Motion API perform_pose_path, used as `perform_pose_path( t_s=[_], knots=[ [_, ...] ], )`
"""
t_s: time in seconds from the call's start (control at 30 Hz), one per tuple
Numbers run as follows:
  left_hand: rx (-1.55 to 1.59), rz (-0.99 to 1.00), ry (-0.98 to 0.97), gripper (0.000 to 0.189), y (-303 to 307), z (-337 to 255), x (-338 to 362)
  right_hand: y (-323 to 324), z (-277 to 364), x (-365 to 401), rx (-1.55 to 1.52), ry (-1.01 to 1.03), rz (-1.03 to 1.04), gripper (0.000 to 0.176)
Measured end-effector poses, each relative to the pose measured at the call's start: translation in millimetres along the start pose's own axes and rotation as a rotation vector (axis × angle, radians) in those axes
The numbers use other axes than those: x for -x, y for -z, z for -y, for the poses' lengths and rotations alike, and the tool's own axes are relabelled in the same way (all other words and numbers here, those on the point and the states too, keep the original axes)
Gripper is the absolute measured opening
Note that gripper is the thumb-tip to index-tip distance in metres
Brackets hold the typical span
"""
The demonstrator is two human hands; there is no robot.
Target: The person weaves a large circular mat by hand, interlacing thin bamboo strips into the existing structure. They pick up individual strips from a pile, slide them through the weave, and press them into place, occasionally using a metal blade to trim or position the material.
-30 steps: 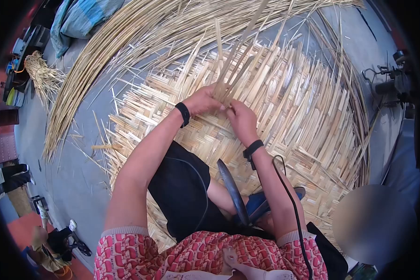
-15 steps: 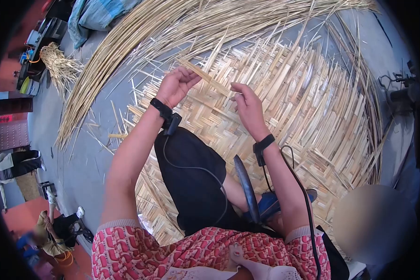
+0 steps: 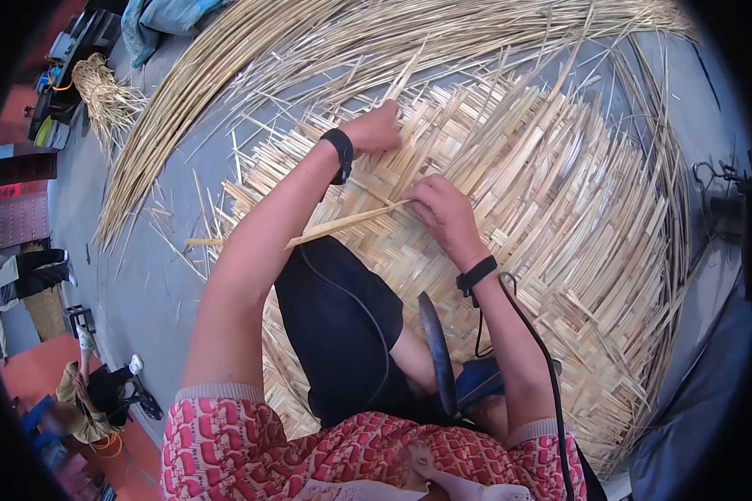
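A round mat of pale woven split strips, like bamboo point(image 3: 560, 275), lies on the floor beneath me. My right hand point(image 3: 444, 213) pinches the end of a yellowish strip point(image 3: 342, 223), which runs left and passes behind my left forearm. Farther forward, my left hand point(image 3: 376, 129) is closed, its fingertips at another strip slanting up from the weave; its fingers are partly hidden. Both wrists wear black bands. A dark, narrow, curved blade-like thing point(image 3: 437, 351) stands up beside my bent leg.
Long bundles of thin strips point(image 3: 192, 92) curve along the far and left sides of the mat. A small tied bundle point(image 3: 104, 92) and a blue sheet point(image 3: 163, 21) lie at upper left. People point(image 3: 100, 392) are at lower left. Metal fittings point(image 3: 723, 192) stand at right.
My left hand has moved forward and right, away from the strip it was holding. My right hand now pinches a strip's end and has shifted slightly downward.
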State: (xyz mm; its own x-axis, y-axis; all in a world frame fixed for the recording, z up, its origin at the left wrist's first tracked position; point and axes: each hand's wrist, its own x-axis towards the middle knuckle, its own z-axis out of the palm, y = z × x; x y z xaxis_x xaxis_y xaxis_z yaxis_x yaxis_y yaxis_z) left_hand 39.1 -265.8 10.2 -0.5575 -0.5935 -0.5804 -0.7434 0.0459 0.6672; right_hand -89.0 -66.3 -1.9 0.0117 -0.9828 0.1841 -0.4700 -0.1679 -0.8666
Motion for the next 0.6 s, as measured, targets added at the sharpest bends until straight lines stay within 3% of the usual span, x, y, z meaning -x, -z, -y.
perform_pose_path(
  t_s=[0.03, 0.1, 0.3, 0.4, 0.47, 0.5, 0.6],
  knots=[
    [0.0, 0.002, 0.007, 0.042, 3, 1, -3, -1, 0, 0, -0.021, -0.016, -0.033, 0.012],
    [0.102, 0.22, 0.047, 0.042, 11, 1, -8, -3, -4, -3, -0.038, -0.027, -0.069, 0.012],
    [0.266, 0.223, -0.085, 0.045, 12, 23, -6, -11, -12, -5, -0.135, -0.085, -0.139, 0.01],
    [0.304, 0.03, -0.059, 0.032, 10, 33, -5, -19, -17, -6, -0.229, -0.241, -0.199, 0.011],
    [0.437, 0.048, -0.07, 0.029, 7, 42, 0, -26, -20, -10, -0.391, -0.581, -0.316, 0.012],
    [0.57, 0.067, -0.073, 0.026, 7, 46, 4, -29, -21, -15, -0.387, -0.583, -0.318, 0.012],
    [0.529, 0.182, -0.144, 0.032, 13, 54, 10, -35, -20, -29, 0.095, -0.385, -0.252, 0.011]
  ],
)
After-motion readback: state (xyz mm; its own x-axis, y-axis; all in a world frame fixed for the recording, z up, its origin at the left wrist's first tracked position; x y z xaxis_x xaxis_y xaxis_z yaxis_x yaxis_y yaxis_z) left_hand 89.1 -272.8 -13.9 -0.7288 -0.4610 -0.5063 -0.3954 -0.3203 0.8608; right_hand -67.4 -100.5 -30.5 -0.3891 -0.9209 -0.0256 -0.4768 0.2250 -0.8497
